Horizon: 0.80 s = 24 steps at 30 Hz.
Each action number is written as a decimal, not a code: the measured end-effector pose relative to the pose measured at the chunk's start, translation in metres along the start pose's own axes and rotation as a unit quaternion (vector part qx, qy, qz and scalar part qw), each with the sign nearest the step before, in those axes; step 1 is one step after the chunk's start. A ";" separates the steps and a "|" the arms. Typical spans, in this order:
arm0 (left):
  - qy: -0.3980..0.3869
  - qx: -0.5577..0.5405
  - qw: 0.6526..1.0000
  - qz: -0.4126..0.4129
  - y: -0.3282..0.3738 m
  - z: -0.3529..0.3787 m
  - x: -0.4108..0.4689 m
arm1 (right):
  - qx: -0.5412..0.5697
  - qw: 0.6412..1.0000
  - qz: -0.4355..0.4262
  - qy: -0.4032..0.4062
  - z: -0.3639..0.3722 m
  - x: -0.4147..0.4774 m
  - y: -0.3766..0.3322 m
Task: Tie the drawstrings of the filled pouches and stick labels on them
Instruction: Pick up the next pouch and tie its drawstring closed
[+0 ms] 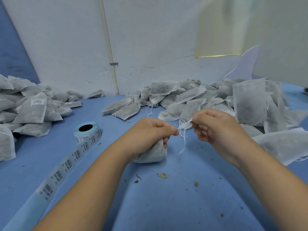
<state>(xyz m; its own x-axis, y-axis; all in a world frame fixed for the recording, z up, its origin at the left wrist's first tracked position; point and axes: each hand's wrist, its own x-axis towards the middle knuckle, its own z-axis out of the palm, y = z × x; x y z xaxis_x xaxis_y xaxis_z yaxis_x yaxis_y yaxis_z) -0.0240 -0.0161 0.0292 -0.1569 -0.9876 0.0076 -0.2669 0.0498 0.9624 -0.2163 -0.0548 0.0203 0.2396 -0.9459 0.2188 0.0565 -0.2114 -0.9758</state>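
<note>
My left hand (150, 135) grips the gathered neck of a white filled pouch (153, 154) that rests on the blue table (166, 205), thumb and finger pinching the string at the neck. My right hand (215, 125) pinches the white drawstring (184, 129) and holds it taut to the right. A loose end of the string hangs down between my hands. A roll of barcode labels (87, 133) stands to the left, and its strip (61, 174) trails toward the front left edge.
A heap of labelled pouches (31, 107) lies at the left. A bigger heap of pouches with loose strings (208, 99) spreads across the back and right. Dry leaf crumbs (163, 175) are scattered on the table in front of me. A white wall with a pipe (108, 47) stands behind.
</note>
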 end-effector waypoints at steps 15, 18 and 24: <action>-0.046 -0.015 0.996 0.072 0.006 0.004 -0.003 | 0.284 0.952 0.077 -0.088 0.008 -0.002 -0.006; -0.006 0.012 0.997 0.072 0.007 0.005 -0.003 | 0.196 0.978 0.042 -0.051 0.006 -0.001 -0.005; 0.003 0.002 0.995 0.095 0.005 0.005 -0.001 | 0.266 0.961 0.048 -0.053 0.009 -0.001 -0.005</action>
<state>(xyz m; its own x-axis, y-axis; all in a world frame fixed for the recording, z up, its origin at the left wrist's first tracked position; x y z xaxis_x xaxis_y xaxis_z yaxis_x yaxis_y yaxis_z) -0.0300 -0.0146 0.0328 -0.1998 -0.9610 0.1913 -0.2372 0.2369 0.9421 -0.2081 -0.0505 0.0253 0.3649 -0.9182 0.1539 0.5097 0.0588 -0.8583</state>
